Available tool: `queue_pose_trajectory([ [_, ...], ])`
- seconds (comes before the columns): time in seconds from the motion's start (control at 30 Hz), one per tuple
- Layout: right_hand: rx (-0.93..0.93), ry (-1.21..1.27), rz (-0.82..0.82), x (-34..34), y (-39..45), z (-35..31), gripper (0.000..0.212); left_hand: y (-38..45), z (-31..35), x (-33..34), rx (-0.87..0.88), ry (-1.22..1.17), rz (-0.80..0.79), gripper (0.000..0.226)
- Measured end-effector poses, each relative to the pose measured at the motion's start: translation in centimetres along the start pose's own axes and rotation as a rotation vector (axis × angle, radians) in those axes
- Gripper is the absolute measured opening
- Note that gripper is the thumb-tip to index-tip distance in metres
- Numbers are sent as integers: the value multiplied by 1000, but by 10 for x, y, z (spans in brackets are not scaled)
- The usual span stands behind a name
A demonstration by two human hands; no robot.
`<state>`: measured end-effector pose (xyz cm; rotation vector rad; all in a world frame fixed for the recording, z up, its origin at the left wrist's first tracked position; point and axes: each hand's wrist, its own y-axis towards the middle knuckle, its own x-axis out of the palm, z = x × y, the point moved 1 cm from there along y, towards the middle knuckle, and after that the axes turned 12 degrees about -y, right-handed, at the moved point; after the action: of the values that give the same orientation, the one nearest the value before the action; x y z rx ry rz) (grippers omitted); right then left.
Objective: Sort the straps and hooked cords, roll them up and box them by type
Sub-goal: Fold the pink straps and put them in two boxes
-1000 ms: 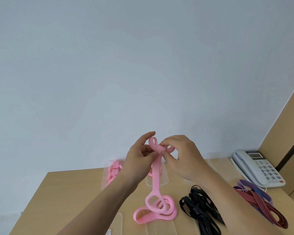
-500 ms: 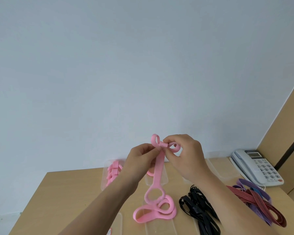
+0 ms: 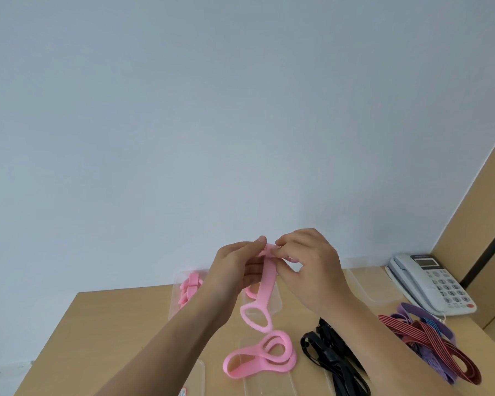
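Nearest the camera, clear plastic lids [image 3: 269, 384] lie flat on the counter [image 3: 103, 338]; the lower end of the pink strap [image 3: 265, 284] lies there, its loops piled loosely on one lid. Beside it on the right — a bundle of black cords [image 3: 335, 358], then a heap of red striped and purple bands [image 3: 440, 347].

Raised above the counter, the left hand [image 3: 235, 270] and right hand [image 3: 312, 270] meet at the strap's top end. Fingers of both are curled and pinching it; a small coil seems begun between them, though the fingers mostly hide it. The rest hangs straight down to the pile.

Step in hand, as judged: rolling the pink strap, barely started. Next move calls for winding while keeping the coil tight, drawing the slack up evenly.

Farther back, a clear box [image 3: 177, 284] already holds pink rolls — the likely destination. A telephone [image 3: 429, 284] sits far right by the wall.
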<state>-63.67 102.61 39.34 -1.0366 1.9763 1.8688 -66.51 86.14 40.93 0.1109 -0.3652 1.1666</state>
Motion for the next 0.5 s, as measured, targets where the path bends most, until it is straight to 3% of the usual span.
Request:
queue_pose_trajectory([
  [0.3,-4,19,-11,-3,0,-9,10,-1,4,1,70,14,-88,23],
  [0.5,118,226,-60,-6,4,-9,11,3,0,-3,76,30,-27,23],
])
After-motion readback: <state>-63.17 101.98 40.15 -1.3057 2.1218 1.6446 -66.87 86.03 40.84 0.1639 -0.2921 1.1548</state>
